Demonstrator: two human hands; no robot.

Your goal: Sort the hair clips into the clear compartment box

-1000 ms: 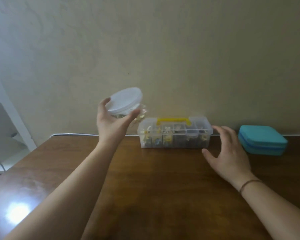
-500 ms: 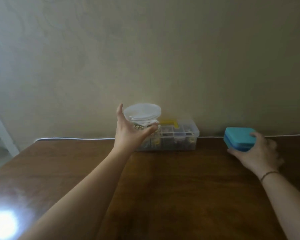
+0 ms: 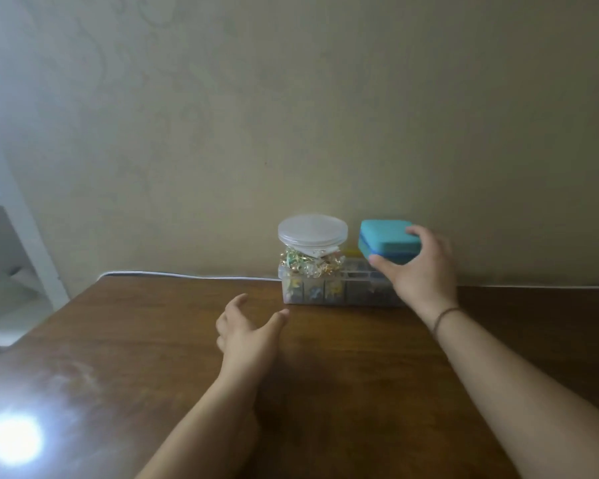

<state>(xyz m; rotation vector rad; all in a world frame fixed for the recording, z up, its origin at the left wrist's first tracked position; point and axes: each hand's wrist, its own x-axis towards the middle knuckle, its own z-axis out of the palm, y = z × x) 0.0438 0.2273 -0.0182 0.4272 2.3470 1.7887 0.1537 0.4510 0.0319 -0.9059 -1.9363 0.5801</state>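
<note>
The clear compartment box (image 3: 329, 291) stands against the wall at the table's far edge, small colourful clips showing in its cells. A clear round jar (image 3: 311, 250) with a white lid, full of gold and pastel hair clips, sits on the box's left end. My right hand (image 3: 418, 267) grips a teal case (image 3: 388, 244) and holds it over the box's right end, hiding that part and most of the yellow handle. My left hand (image 3: 246, 331) hovers open above the table, in front of and left of the jar, holding nothing.
The brown wooden table (image 3: 153, 340) runs to the beige wall, with a white cable (image 3: 187, 275) along the back edge. A white shelf frame (image 3: 18, 236) stands off the left side. Glare marks the table's near left corner.
My left hand set the jar on the box's left end and let go, drawing back. My right hand lifted the teal case from the table and carried it left over the box.
</note>
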